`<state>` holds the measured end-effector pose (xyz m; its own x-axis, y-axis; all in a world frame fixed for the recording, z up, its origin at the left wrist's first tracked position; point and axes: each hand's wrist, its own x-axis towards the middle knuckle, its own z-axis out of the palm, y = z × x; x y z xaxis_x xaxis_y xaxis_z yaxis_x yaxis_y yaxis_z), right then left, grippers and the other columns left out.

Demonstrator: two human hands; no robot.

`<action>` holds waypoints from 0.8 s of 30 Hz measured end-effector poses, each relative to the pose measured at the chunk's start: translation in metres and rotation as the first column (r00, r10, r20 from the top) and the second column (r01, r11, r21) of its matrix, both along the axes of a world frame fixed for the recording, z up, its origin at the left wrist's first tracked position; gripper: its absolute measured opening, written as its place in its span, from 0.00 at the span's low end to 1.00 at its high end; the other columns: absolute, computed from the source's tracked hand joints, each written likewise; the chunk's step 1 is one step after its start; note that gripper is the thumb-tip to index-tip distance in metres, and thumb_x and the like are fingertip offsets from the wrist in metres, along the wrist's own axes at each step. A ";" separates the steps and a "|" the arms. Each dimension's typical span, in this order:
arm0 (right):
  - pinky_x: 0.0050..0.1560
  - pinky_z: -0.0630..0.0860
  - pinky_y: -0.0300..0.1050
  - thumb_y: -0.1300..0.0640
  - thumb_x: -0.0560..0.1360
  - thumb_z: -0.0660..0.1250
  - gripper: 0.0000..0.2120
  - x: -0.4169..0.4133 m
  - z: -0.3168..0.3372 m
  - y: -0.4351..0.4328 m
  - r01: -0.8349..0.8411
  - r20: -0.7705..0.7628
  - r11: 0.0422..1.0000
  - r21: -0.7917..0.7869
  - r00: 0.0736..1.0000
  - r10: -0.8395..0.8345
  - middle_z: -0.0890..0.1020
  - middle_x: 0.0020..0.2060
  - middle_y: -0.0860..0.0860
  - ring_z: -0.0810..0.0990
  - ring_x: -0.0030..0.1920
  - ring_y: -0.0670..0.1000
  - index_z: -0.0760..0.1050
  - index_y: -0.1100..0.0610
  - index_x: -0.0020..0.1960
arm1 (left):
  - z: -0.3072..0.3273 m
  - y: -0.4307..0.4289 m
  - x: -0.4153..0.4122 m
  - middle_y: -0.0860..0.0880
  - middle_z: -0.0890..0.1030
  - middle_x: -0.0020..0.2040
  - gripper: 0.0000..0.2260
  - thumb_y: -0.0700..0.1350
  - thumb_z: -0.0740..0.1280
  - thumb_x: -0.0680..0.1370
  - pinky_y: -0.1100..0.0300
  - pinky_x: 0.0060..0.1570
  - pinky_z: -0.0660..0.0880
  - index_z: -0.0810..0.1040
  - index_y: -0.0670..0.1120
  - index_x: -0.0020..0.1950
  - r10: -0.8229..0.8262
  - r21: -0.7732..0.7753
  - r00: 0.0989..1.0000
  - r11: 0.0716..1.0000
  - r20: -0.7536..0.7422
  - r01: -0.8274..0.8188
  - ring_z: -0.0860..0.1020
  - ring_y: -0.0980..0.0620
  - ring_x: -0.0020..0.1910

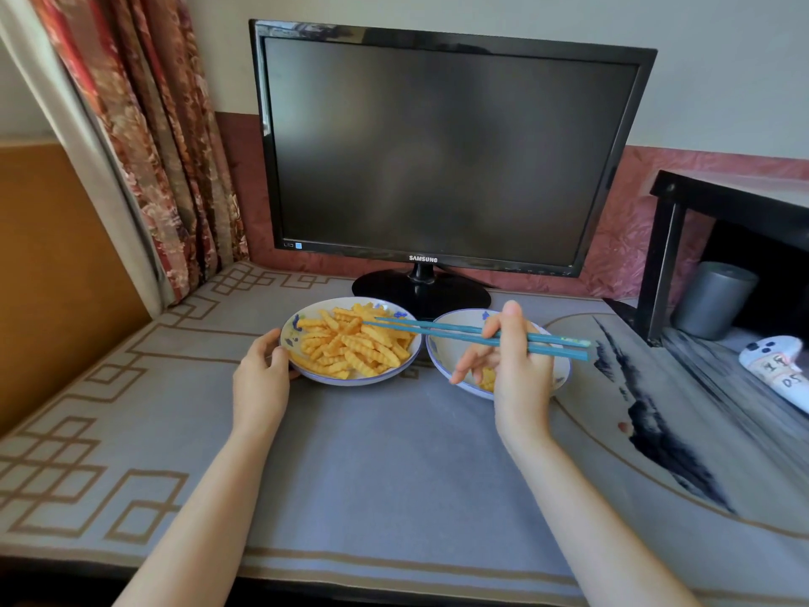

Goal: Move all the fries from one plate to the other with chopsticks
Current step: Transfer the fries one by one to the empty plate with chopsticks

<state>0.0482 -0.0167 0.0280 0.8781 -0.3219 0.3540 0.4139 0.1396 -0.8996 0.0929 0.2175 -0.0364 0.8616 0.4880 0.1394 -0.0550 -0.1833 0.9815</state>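
Observation:
A white plate with blue pattern (292, 329) at the table's middle carries a heap of crinkle-cut fries (354, 346). My left hand (262, 378) grips its left rim. To its right stands a second patterned plate (442, 343), touching or nearly touching the first; a fry or two (487, 378) show in it behind my fingers. My right hand (514, 370) hovers over that plate and holds a pair of teal chopsticks (437, 331). Their tips reach left over the fries pile, slightly apart, with nothing pinched between them.
A black monitor (437, 146) on a round stand (420, 291) rises just behind the plates. At the right are a black shelf (665, 256), a grey cylinder (713, 300) and a white controller (779, 365). Curtains (153, 146) hang at the left. A grey patterned cloth (394, 453) covers the table.

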 end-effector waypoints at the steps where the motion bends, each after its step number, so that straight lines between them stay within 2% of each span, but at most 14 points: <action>1: 0.23 0.64 0.37 0.54 0.83 0.54 0.18 0.000 -0.001 0.003 -0.022 0.004 1.000 -0.010 1.000 0.023 0.75 0.19 0.57 0.75 0.20 0.55 0.67 0.59 0.37 | 0.000 0.000 0.000 0.44 0.79 0.60 0.16 0.39 0.56 0.81 0.63 0.45 0.73 0.73 0.43 0.68 0.001 0.000 1.000 1.000 0.001 -0.001 0.81 0.47 0.50; 5: 0.25 0.65 0.39 0.55 0.84 0.53 0.17 0.003 -0.008 0.011 -0.094 0.023 0.990 -0.105 0.995 0.097 0.77 0.21 0.56 0.77 0.22 0.54 0.68 0.59 0.38 | 0.000 0.000 0.001 0.43 0.79 0.60 0.16 0.38 0.56 0.81 0.58 0.49 0.75 0.73 0.42 0.68 0.004 -0.004 1.000 1.000 0.010 -0.004 0.81 0.48 0.49; 9: 0.26 0.67 0.39 0.54 0.83 0.53 0.16 0.007 -0.016 0.012 -0.157 0.034 0.965 -0.209 0.985 0.168 0.79 0.25 0.57 0.79 0.25 0.55 0.69 0.61 0.41 | -0.001 0.001 0.001 0.43 0.79 0.61 0.16 0.39 0.56 0.81 0.58 0.49 0.76 0.73 0.42 0.68 0.005 -0.002 1.000 1.000 0.008 -0.005 0.81 0.48 0.49; 13: 0.26 0.68 0.40 0.54 0.83 0.54 0.16 0.006 -0.014 0.009 -0.155 0.046 0.965 -0.212 0.985 0.168 0.79 0.24 0.56 0.78 0.24 0.54 0.69 0.60 0.40 | 0.000 0.000 0.000 0.44 0.79 0.61 0.16 0.39 0.56 0.81 0.59 0.48 0.75 0.73 0.43 0.68 0.003 -0.001 1.000 1.000 0.007 -0.003 0.81 0.49 0.48; 17: 0.26 0.66 0.40 0.54 0.83 0.53 0.16 0.005 -0.006 -0.005 -0.060 0.041 0.987 -0.149 0.997 0.067 0.77 0.22 0.57 0.76 0.22 0.53 0.68 0.60 0.40 | 0.001 0.000 -0.001 0.45 0.79 0.61 0.16 0.39 0.56 0.82 0.60 0.47 0.74 0.72 0.43 0.69 0.002 0.001 1.000 1.000 -0.004 -0.002 0.81 0.48 0.49; 24: 0.21 0.64 0.37 0.53 0.83 0.54 0.16 0.014 -0.001 -0.055 0.224 0.044 0.959 -0.175 0.975 -0.220 0.75 0.20 0.56 0.72 0.19 0.54 0.69 0.58 0.39 | 0.000 0.000 0.000 0.44 0.78 0.61 0.16 0.40 0.56 0.82 0.60 0.47 0.74 0.72 0.43 0.69 0.001 0.007 1.000 1.000 -0.009 -0.001 0.81 0.47 0.50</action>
